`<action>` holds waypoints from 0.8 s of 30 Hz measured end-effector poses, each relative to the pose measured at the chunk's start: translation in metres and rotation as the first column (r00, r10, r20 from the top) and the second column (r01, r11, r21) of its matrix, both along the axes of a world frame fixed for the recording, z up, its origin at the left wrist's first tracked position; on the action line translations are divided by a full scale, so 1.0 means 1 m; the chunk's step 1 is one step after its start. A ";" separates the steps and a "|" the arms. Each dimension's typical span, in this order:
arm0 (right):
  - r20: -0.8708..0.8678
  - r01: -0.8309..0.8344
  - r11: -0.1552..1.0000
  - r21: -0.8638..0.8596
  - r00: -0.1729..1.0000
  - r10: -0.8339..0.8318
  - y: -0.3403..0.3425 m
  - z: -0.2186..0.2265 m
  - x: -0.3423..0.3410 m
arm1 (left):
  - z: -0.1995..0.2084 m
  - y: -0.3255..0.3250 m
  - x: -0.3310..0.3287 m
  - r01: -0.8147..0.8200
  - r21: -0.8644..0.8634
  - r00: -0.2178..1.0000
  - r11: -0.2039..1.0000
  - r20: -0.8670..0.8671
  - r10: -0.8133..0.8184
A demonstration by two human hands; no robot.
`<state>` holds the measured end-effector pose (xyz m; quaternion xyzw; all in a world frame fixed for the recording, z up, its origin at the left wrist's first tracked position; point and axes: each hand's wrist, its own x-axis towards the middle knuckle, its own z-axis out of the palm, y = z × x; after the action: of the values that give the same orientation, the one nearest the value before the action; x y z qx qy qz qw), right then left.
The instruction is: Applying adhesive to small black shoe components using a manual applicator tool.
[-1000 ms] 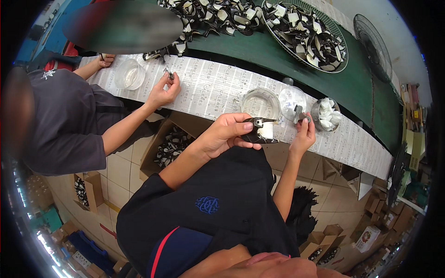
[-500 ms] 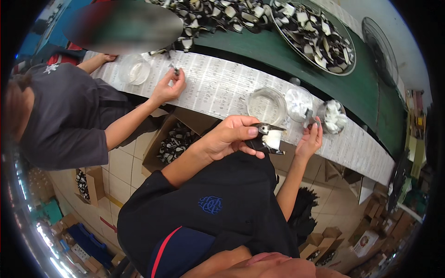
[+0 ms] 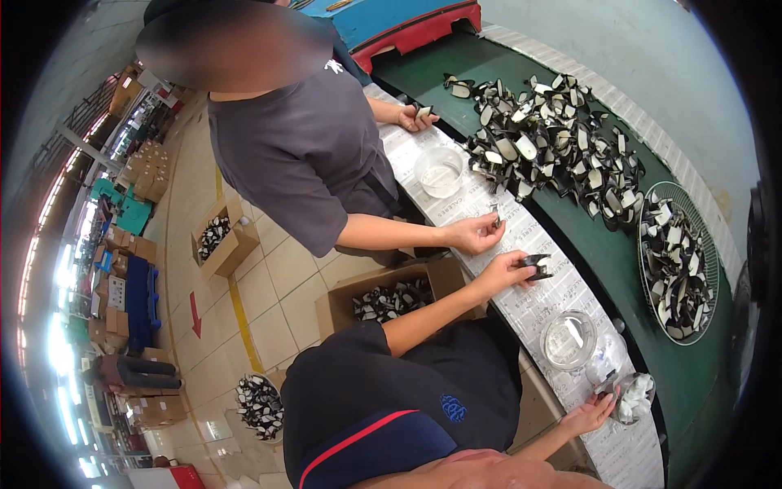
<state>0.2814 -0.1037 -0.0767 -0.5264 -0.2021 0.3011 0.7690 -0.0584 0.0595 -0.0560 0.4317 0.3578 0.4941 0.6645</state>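
My left hand (image 3: 507,274) is closed on a glossy black curved piece (image 3: 535,266) with a pale face, held over the paper-covered table edge (image 3: 521,236). Lower right, the fingers of my right hand (image 3: 593,414) pinch a small dark flat piece (image 3: 605,383). It is beside a round bowl of white crumpled bits (image 3: 634,398). Between my hands stands a clear round dish (image 3: 568,341), with a clear plastic bag (image 3: 609,355) next to it. What the small dark piece is, I cannot make out.
A co-worker in a grey shirt (image 3: 285,163) stands to my left, a small piece in each hand, near another clear dish (image 3: 440,173). Black-and-white pieces (image 3: 562,147) pile on the green table (image 3: 423,61) and fill a wire basket (image 3: 680,261). Cardboard boxes (image 3: 338,314) sit on the floor.
The view has swung toward the left, bringing in the co-worker and more floor. My left hand has moved away from my right, toward the co-worker's hand, still holding the black piece.
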 end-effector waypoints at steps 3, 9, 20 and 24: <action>0.009 -0.025 1.000 0.009 1.000 0.025 0.004 0.001 -0.003 | -0.011 -0.002 -0.004 0.009 -0.041 1.000 0.999 0.002 -0.009; 0.021 0.016 1.000 -0.025 1.000 -0.016 -0.001 -0.001 -0.002 | -0.015 0.006 -0.005 0.097 -0.013 0.995 0.995 -0.007 -0.097; 0.047 -0.014 1.000 0.012 0.999 0.013 0.002 0.000 -0.006 | -0.015 0.003 -0.008 0.106 -0.007 0.994 0.994 0.018 -0.106; 0.054 0.002 1.000 -0.010 0.999 -0.001 -0.003 0.004 -0.005 | -0.005 0.002 -0.003 0.112 -0.064 0.994 0.992 -0.005 -0.113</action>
<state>0.2768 -0.1063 -0.0728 -0.5384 -0.2210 0.2873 0.7608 -0.0618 0.0617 -0.0605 0.4321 0.3512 0.4423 0.7031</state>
